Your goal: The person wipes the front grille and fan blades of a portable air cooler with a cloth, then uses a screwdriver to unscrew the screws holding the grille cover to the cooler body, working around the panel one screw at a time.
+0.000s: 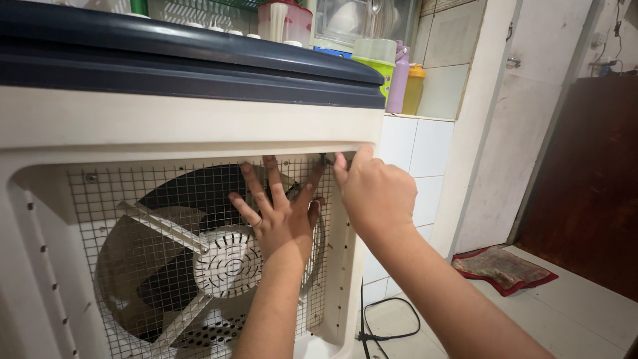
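Observation:
A large cream air cooler point(186, 123) with a dark blue top fills the left of the view. Its back opening is covered by a wire mesh grille point(133, 266), with a fan and white round motor hub point(229, 264) behind it. My left hand point(279, 213) lies flat on the mesh, fingers spread, a ring on one finger. My right hand point(373, 193) is at the grille's upper right corner, fingertips pinched on a small dark part point(325, 159), perhaps a screw or clip; I cannot make it out clearly.
Plastic containers and bottles point(389, 70) stand on a tiled counter behind the cooler. A black power cord point(389, 322) loops on the white floor. A red mat point(502, 268) lies by a dark brown door point(588, 179) at right.

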